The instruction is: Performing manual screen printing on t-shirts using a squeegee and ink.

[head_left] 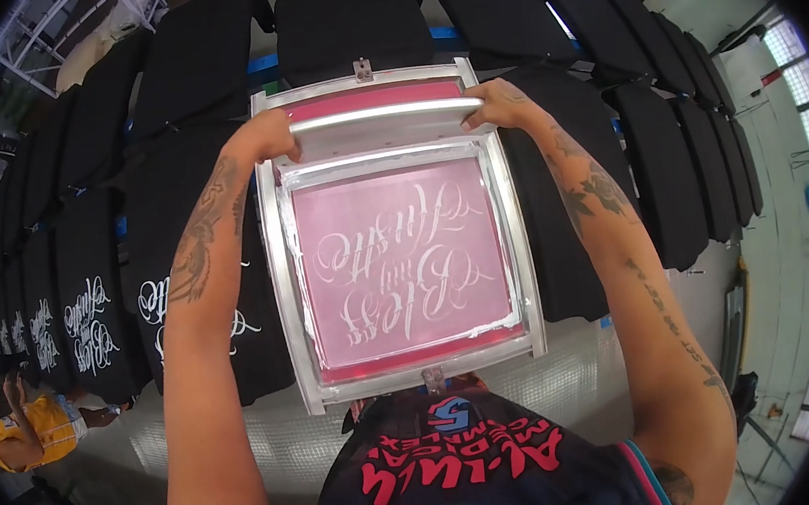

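My left hand (271,134) and my right hand (497,105) grip the two ends of a long silver squeegee (378,128), held crosswise over the far end of a screen-printing screen. The screen's metal frame (531,308) surrounds pink mesh (404,345) with a white script stencil, upside down from where I stand, and white ink along its inner edges. Metal clamps (433,379) sit at the middle of the frame's near and far ends. Tattooed forearms reach up on either side of the screen. The squeegee's blade edge is hard to make out.
Rows of boards covered in black fabric (352,14) curve away on both sides and behind the screen, several at left bearing white script prints (85,322). A person in a yellow top (28,435) is at lower left. A pale wall with windows (806,126) runs along the right.
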A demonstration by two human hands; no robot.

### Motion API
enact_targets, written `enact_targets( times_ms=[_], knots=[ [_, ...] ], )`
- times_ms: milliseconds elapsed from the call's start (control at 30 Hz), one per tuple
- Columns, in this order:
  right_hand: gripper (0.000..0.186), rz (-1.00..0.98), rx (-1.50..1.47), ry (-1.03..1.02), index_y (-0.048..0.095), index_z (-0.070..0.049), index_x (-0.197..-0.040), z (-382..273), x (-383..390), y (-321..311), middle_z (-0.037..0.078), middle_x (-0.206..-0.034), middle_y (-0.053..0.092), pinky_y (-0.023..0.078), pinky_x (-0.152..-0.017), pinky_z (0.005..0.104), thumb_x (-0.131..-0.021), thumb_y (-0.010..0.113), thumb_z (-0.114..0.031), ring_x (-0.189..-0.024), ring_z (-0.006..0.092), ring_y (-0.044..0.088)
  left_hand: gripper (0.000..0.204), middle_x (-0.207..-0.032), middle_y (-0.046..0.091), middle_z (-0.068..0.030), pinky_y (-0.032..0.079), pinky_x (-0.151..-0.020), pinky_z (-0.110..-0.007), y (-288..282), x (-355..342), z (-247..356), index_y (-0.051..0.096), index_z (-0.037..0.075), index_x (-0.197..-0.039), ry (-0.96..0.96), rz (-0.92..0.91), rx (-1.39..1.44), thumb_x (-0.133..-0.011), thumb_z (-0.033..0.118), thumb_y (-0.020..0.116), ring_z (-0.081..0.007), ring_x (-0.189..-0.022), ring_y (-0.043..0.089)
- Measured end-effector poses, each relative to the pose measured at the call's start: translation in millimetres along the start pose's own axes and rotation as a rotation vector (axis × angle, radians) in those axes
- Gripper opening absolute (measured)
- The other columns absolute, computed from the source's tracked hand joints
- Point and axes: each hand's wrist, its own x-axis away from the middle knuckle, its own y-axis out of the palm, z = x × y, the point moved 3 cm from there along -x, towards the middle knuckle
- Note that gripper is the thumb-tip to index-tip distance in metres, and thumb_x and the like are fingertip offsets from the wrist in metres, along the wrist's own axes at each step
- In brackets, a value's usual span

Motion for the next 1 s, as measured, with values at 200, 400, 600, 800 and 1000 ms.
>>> enact_targets(
  times_ms=[200,400,600,800,1000],
  knots=[
    [0.059,-0.159,0.230,-0.012,0.071,-0.008,-0.120,1.8,-52.6,32.7,0.019,-0.101,0.075,0.053,-0.092,0.0413,-0.066,0.078,-0.032,-0.100,0.0370,0.070,0.047,-0.109,0.071,-0.0241,0.052,-0.095,-0.049,29.5,-14.8,-4.5,0.072,-0.008,-0.105,0.010,0.039,-0.091,-0.068,0.018,0.084,-0.0394,-0.105,0.067],
    [0.038,0.254,0.208,-0.159,0.071,-0.010,-0.105,-71.7,-3.2,93.2,0.019,-0.092,0.073,0.054,-0.084,0.0518,-0.075,0.076,-0.032,-0.094,0.0372,0.070,0.049,-0.117,0.068,-0.0175,0.051,-0.095,-0.045,162.6,167.9,46.7,0.064,0.004,-0.124,0.147,0.036,0.486,-0.091,0.038,0.072,-0.0323,-0.106,0.065],
    [0.042,0.061,0.337,-0.191,0.072,-0.016,-0.117,-67.4,-20.5,86.7,0.015,-0.106,0.075,0.056,-0.090,0.0456,-0.076,0.074,-0.024,-0.105,0.0322,0.070,0.039,-0.094,0.068,-0.0089,0.052,-0.067,-0.028,402.7,342.5,147.2,0.070,0.005,-0.112,-0.278,-0.846,1.082,-0.106,0.038,0.051,-0.0138,-0.072,0.064],
    [0.055,-0.083,0.290,-0.256,0.072,-0.010,-0.119,-74.6,-87.8,72.8,0.020,-0.115,0.072,0.053,-0.095,0.0454,-0.069,0.073,-0.033,-0.112,0.0350,0.067,0.042,-0.063,0.051,0.0033,0.035,-0.054,-0.027,452.2,357.2,194.4,0.066,0.005,-0.079,-0.491,0.201,1.429,-0.102,0.039,0.060,-0.0079,-0.057,0.046],
    [0.057,0.072,0.245,-0.305,0.071,-0.012,-0.124,-78.8,-41.8,90.9,0.018,-0.116,0.072,0.052,-0.097,0.0453,-0.070,0.072,-0.030,-0.111,0.0354,0.067,0.041,-0.058,0.049,0.0036,0.031,-0.051,-0.028,444.5,355.3,199.7,0.066,0.003,-0.075,-0.457,0.257,1.535,-0.099,0.037,0.064,-0.0084,-0.052,0.041]
  ],
)
